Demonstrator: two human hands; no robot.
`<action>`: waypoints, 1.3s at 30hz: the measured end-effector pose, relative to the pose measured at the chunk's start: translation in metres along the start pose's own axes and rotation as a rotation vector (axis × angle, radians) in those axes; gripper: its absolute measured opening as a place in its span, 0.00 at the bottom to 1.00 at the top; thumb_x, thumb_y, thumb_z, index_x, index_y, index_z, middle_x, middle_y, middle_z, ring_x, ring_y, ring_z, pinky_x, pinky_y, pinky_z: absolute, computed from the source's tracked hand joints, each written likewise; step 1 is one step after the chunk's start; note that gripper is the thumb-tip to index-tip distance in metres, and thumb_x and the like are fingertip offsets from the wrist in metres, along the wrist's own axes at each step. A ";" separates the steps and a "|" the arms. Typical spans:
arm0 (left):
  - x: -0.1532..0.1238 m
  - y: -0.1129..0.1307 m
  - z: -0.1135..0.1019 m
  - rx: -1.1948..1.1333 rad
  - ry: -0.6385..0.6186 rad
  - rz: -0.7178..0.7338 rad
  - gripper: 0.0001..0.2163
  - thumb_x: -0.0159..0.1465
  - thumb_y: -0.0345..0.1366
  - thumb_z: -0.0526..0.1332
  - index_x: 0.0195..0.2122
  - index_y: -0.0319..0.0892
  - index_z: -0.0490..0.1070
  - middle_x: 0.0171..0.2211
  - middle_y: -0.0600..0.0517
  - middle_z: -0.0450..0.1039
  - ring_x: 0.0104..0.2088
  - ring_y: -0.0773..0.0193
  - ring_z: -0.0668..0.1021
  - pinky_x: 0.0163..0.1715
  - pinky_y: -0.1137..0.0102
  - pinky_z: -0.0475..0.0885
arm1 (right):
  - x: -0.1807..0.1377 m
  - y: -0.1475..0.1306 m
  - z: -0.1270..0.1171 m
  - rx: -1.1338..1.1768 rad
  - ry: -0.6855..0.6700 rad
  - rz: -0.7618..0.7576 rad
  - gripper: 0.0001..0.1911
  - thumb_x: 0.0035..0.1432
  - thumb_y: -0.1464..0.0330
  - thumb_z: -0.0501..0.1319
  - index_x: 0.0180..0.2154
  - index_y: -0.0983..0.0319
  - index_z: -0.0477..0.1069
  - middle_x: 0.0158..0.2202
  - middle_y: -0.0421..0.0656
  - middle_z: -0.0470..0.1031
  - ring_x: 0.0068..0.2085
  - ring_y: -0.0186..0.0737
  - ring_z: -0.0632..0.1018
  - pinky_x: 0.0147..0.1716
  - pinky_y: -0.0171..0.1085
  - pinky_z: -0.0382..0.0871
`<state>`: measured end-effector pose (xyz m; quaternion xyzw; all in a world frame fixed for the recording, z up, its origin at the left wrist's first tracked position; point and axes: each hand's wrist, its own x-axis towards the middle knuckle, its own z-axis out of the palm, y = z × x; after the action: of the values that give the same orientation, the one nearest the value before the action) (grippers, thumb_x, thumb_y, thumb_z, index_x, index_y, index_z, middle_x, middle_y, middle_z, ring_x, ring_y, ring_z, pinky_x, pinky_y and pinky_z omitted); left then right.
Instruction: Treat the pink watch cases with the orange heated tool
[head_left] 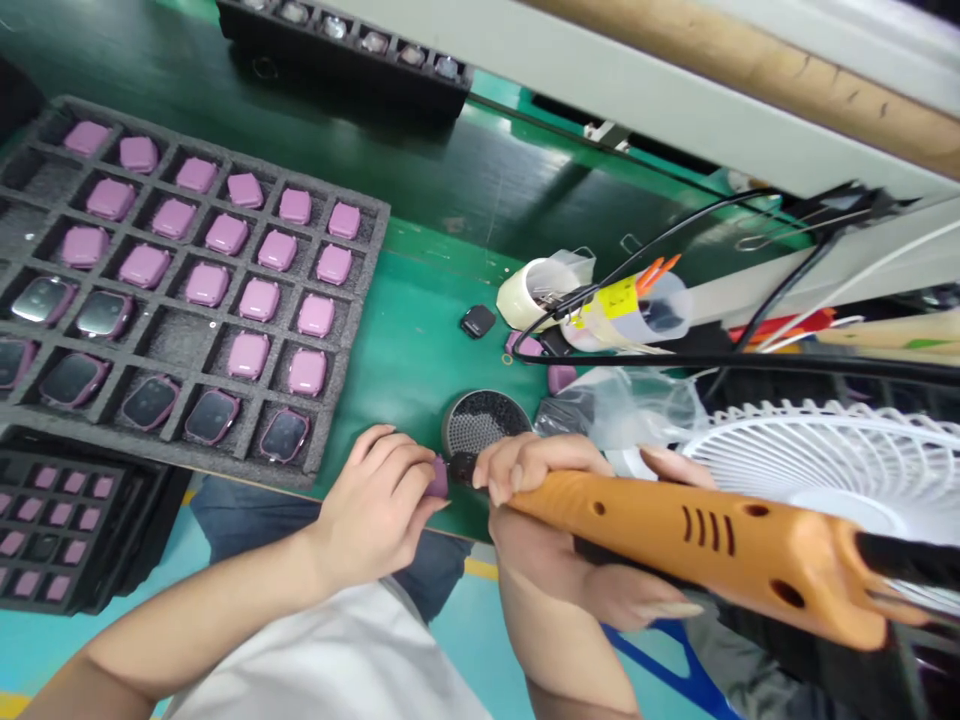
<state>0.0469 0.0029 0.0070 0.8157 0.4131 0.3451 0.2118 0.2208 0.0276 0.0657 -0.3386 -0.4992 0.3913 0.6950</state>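
Note:
My left hand [375, 500] is closed at the table edge, pinching a small purple watch case [439, 478] that its fingers partly cover. Wrapped in my right hand [536, 545] is an orange electric screwdriver [645, 515], its dark tip pointing left at the watch case. Whether the tip touches the case I cannot tell. Just beyond both hands stands a round dark dish [484, 422] with a perforated inside. To the left lies a grey foam tray [354, 300] holding purple watch cases [206, 284] and several watches with dark screens [150, 402].
A white cup [517, 295] and a clear cup [664, 310] lie on the green table [412, 310] beside a small black piece [478, 320]. Black cables [660, 240] cross there. A white fan [795, 440] stands at right. Stacked trays [97, 545] sit lower left.

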 end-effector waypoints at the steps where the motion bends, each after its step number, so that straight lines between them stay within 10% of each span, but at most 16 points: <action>1: -0.001 0.000 0.001 0.003 0.002 0.004 0.05 0.77 0.35 0.69 0.50 0.42 0.76 0.53 0.46 0.85 0.55 0.51 0.83 0.68 0.47 0.74 | 0.001 -0.001 0.001 0.009 -0.002 0.007 0.28 0.73 0.39 0.65 0.65 0.43 0.73 0.37 0.37 0.79 0.28 0.42 0.77 0.28 0.46 0.79; 27: -0.004 0.002 0.005 -0.033 -0.015 -0.027 0.05 0.77 0.34 0.68 0.52 0.42 0.78 0.54 0.46 0.84 0.56 0.52 0.82 0.70 0.48 0.73 | -0.019 -0.012 0.016 -0.120 0.162 0.082 0.30 0.76 0.36 0.55 0.58 0.48 0.78 0.35 0.41 0.76 0.30 0.47 0.74 0.32 0.52 0.76; 35: -0.007 -0.001 0.011 -0.099 -0.012 -0.029 0.08 0.75 0.30 0.66 0.54 0.42 0.76 0.50 0.43 0.81 0.52 0.52 0.83 0.59 0.52 0.84 | -0.006 -0.004 -0.018 0.023 0.104 0.083 0.28 0.70 0.36 0.63 0.57 0.45 0.81 0.33 0.39 0.75 0.27 0.43 0.72 0.26 0.45 0.73; 39: -0.017 -0.006 -0.007 -0.083 -0.056 -0.001 0.27 0.67 0.20 0.61 0.67 0.40 0.73 0.55 0.40 0.77 0.53 0.53 0.83 0.52 0.60 0.88 | -0.024 0.001 -0.047 0.069 0.175 0.154 0.29 0.66 0.36 0.66 0.55 0.47 0.81 0.31 0.41 0.73 0.26 0.46 0.71 0.22 0.46 0.71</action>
<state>0.0317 -0.0071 0.0012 0.8153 0.3929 0.3389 0.2572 0.2613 0.0029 0.0417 -0.3847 -0.3956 0.4294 0.7149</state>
